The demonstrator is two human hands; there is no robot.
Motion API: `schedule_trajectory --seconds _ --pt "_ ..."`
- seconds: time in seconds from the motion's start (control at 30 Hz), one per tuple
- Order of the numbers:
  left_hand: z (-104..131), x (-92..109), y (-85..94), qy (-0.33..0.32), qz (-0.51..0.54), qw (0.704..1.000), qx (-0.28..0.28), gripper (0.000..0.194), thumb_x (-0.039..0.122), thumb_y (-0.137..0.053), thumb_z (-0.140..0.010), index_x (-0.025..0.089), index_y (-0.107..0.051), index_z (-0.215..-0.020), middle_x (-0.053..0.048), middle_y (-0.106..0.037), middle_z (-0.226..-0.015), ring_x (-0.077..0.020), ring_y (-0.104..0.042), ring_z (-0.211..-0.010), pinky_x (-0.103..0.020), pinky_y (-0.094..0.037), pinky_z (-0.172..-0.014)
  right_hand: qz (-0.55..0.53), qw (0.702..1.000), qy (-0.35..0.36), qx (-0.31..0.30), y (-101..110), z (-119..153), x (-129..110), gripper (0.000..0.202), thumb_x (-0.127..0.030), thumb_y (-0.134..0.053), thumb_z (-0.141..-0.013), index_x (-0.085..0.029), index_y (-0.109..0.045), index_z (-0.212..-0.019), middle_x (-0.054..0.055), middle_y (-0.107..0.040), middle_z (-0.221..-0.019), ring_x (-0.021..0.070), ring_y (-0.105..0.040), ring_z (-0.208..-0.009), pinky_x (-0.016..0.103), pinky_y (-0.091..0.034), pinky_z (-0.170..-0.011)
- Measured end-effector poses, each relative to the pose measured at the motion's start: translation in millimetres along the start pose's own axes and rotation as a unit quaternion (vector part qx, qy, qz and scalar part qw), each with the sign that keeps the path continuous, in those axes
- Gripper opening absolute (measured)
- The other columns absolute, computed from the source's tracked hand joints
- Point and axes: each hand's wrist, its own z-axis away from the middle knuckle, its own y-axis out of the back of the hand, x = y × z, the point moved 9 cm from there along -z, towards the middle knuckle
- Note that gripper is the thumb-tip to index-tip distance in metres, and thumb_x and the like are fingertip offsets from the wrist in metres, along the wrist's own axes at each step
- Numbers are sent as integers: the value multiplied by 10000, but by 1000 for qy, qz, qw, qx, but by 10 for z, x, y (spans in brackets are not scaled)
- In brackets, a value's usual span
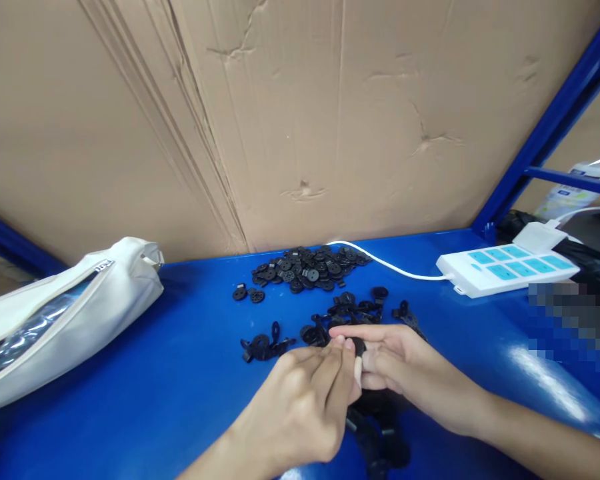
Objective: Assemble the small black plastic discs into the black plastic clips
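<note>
My left hand (307,393) and my right hand (405,360) meet low in the middle of the head view. Their closed fingers pinch a small black round plastic piece (359,347), mostly covered by the fingertips. Something pale, perhaps a finger cover, shows between the hands. Just beyond the fingers lies a loose group of black plastic pieces (347,307), discs with short tabs. A few more black pieces (261,347) rest to the left. Below the hands, dark pieces (380,433) are partly hidden and blurred.
Farther back on the blue table (195,320) is a pile of flat black discs (310,267). A white zipped pouch (115,300) lies left. At right sits a white power strip (505,267) with a cable. Cardboard (300,120) and a blue frame (545,127) stand behind.
</note>
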Motion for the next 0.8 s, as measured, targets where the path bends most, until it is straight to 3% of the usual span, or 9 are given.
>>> schedule_trajectory --seconds 0.13,0.37,0.57,0.8 --pt "-10 -24 7 18 23 1000 12 209 48 -431 -916 -11 -626 -872 -161 -711 -746 -221 -721 -723 -305 -628 -633 -20 1000 4 5 5 -1 3 493 -175 -608 -766 -79 -552 -1246 97 -738 -972 200 -698 -906 348 -535 -872" --pt "0 -53 22 42 52 997 40 138 49 -487 -902 0 -610 -940 -128 -720 -760 -205 -724 -739 -285 -630 -680 -36 999 12 9 -1 5 10 479 -127 -568 -761 -67 -556 -1236 105 -747 -949 183 -705 -853 339 -543 -831" --pt "3 -37 62 47 49 995 69 129 63 -518 -898 -9 -616 -942 -161 -729 -862 -227 -722 -828 -306 -624 -766 -41 999 16 23 5 29 -9 521 -143 -580 -761 -48 -519 -1269 99 -750 -910 201 -709 -855 360 -533 -848" --pt "-10 -55 81 51 50 995 66 153 80 -494 -919 0 -623 -943 -161 -731 -887 -221 -720 -845 -268 -624 -750 -61 997 23 32 -15 42 -6 535 -167 -610 -781 -44 -505 -1292 100 -743 -923 236 -687 -954 387 -520 -890"
